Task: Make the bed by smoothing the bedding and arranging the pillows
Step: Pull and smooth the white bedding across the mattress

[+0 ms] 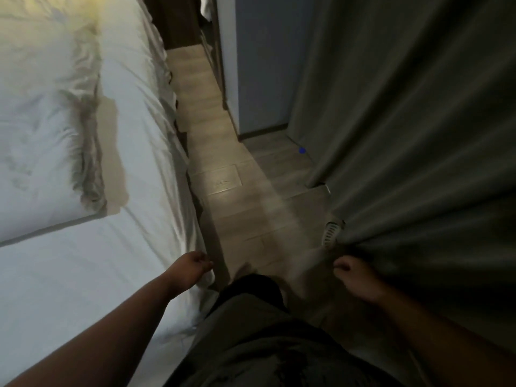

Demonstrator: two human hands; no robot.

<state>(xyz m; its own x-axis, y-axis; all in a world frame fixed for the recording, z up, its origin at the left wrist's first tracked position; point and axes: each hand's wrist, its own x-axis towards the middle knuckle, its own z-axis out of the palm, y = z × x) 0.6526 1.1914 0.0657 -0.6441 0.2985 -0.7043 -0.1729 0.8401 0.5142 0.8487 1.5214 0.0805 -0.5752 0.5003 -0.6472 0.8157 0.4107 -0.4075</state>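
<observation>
the left hand's fingers [206, 264] curl downward at the bed's near side edge, right against the sheet [83, 289]; whether they pinch the cloth cannot be told. the left hand [192, 265] hangs over that edge, forearm stretched out above the mattress. the right hand's fingers [342, 268] are loosely curled and hold nothing; the right hand [353, 276] hangs just beside a curtain [418, 135] fold.

the bed [156, 152] fills the left side, its long axis running from the frame's bottom toward the top, parallel to the aisle. a rumpled white duvet [36, 141] lies on its far-left part, lengthwise along the bed, with its crumpled edge facing the aisle and a bare strip of sheet between.

the wooden floor [223, 152] runs between bed and curtain. a shoe [331, 233] peeks out at the curtain's hem. a grey wall [259, 65] stands farther up the aisle.
</observation>
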